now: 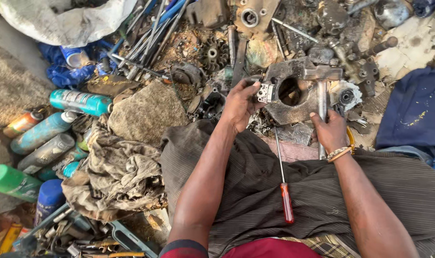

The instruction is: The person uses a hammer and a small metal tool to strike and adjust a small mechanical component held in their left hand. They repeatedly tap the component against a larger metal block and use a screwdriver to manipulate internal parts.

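Observation:
My left hand [237,106] grips a small silver metal part [264,93] and holds it against a heavy dark metal block [294,107] with a round hole in it. My right hand [329,133] is closed around the steel handle of a hammer [322,81], whose head rests on the block's upper right corner. The block lies on the ground just beyond my lap, which is covered by a dark striped cloth [274,186]. A red-handled screwdriver [285,191] lies on that cloth between my arms.
Several spray cans [79,101] and a dirty rag [117,177] lie at left. Wrenches and rods [148,38], a gear [214,53] and engine scrap crowd the far side. A flat stone [145,113] sits left of my hand. Blue fabric [415,110] is at right.

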